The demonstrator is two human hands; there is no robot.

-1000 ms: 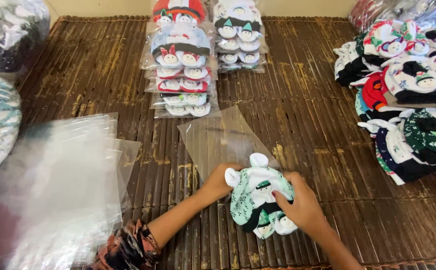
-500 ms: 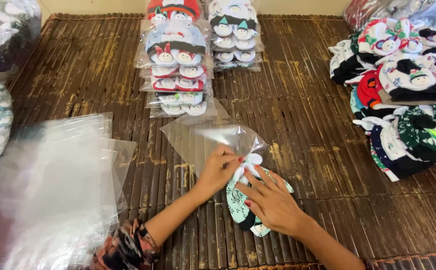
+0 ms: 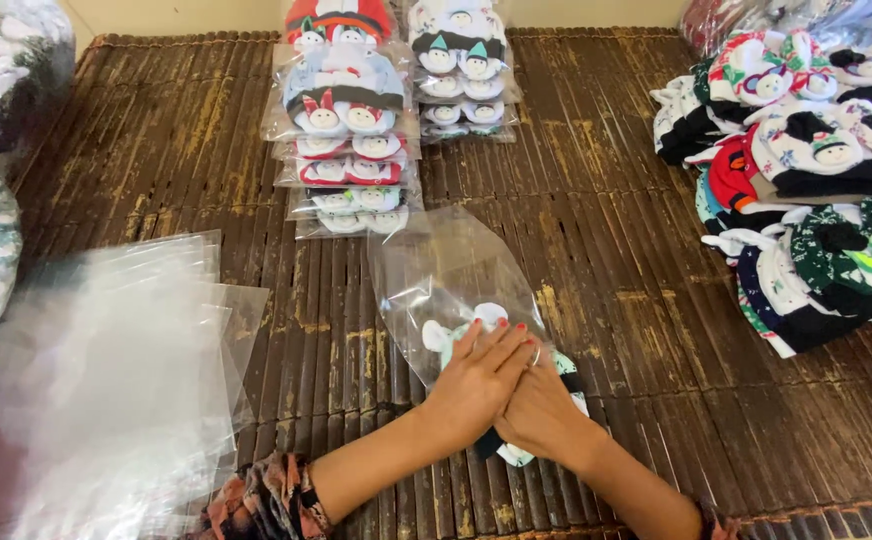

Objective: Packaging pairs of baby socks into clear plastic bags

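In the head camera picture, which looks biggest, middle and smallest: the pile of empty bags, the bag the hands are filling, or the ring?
1. Pile of empty bags, though nearness may enlarge it
2. Bag being filled
3. Ring

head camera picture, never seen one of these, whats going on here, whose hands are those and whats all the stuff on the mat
The camera sits on a person's head and looks down, so both arms coming in from the bottom are that person's own. The left hand and right hand press together on a small mint-green fabric item with white ears, partly inside a clear plastic bag. They work on a dark slatted mat. Left of them lies a pile of empty clear bags. At the top are two stacks of already bagged items. On the right is a heap of unbagged fabric items.
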